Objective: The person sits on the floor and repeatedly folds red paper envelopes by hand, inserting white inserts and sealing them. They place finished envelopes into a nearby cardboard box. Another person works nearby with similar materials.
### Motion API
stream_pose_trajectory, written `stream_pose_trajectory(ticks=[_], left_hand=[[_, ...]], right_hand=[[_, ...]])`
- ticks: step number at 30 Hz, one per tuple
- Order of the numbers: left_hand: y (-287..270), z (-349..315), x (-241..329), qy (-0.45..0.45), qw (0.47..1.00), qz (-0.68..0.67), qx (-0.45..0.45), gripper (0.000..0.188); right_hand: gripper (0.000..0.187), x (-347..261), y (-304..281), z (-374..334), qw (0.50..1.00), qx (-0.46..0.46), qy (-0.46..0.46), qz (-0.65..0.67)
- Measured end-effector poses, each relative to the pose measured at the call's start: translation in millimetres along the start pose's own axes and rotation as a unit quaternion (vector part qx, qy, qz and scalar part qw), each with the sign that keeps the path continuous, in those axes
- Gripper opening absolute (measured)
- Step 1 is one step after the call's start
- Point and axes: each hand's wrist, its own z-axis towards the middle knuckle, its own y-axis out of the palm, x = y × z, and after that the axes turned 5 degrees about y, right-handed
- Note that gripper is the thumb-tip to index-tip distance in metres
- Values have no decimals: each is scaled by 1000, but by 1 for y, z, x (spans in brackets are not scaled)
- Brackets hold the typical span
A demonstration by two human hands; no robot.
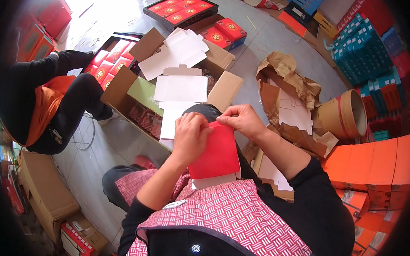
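A red cardboard carton [218,152] rests on my lap over the apron, with a pale flap [213,180] sticking out at its near end. My left hand [191,134] is closed on its far left corner, fingers curled at the edge. At the far right corner, my right hand [243,122] pinches the edge between thumb and forefinger. Just beyond my hands, white folding-carton blanks [181,88] lie unfolded across an open brown cardboard box [225,90]. Inside that box, a green panel [144,94] and dark reddish packets [145,117] show.
Trays of red boxes [179,10] stand on the floor ahead. Another person [55,98] sits at the left. To the right are torn brown paper [287,79] around white blanks, a round cardboard tub [340,114] and stacked orange boxes [370,165]. A brown carton [46,192] stands lower left.
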Motion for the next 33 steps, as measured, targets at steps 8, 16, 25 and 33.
stream_pose_trajectory(ticks=[8,16,25,33], left_hand=[[-1,-3,1,-29,999,-5,15,14],[-9,-4,-4,-31,999,-24,-26,16],[-1,-62,-19,-260,848,-439,142,23],[-13,-65,-31,-206,818,-483,234,9]], right_hand=[[15,7,-3,-14,996,-59,-42,56],[33,26,9,-30,981,9,-192,-32],[47,37,47,-46,968,73,-227,-76],[40,11,72,-28,960,70,-253,-96]])
